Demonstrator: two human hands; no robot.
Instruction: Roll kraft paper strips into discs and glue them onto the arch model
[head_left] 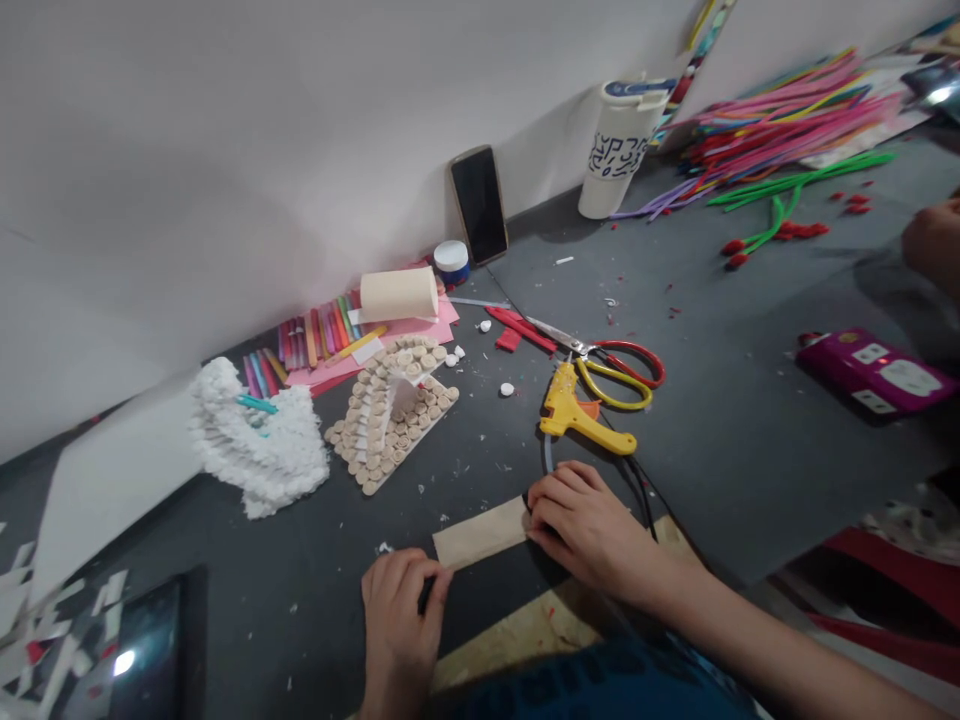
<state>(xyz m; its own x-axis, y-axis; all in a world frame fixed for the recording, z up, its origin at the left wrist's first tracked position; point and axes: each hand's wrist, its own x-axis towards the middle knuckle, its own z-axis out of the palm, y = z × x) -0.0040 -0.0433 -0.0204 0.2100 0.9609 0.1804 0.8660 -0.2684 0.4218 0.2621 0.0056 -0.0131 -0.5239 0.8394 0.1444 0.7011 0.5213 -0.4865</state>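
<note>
A beige paper strip (481,535) lies slantwise near the table's front edge. At its lower left corner, the thumb and fingers of my left hand (403,615) are closed. My right hand (589,520) grips the other end, its fingers curled over the strip. Just beyond the right hand, a yellow glue gun (566,405) rests on its side, touching scissors (619,375) with red and yellow handles. Left of these stands a small piece covered in beige paper coils (397,415). Beside it is a fluffy white stepped piece (259,440) with a turquoise stick on it.
Along the wall are a beige roll (399,294), a jar (451,261), a leaning phone (480,205) and a tumbler (622,150). Pipe cleaners (787,130) and a purple device (874,370) lie right, near another person's hand (934,245). Paper scraps (56,640) lie left.
</note>
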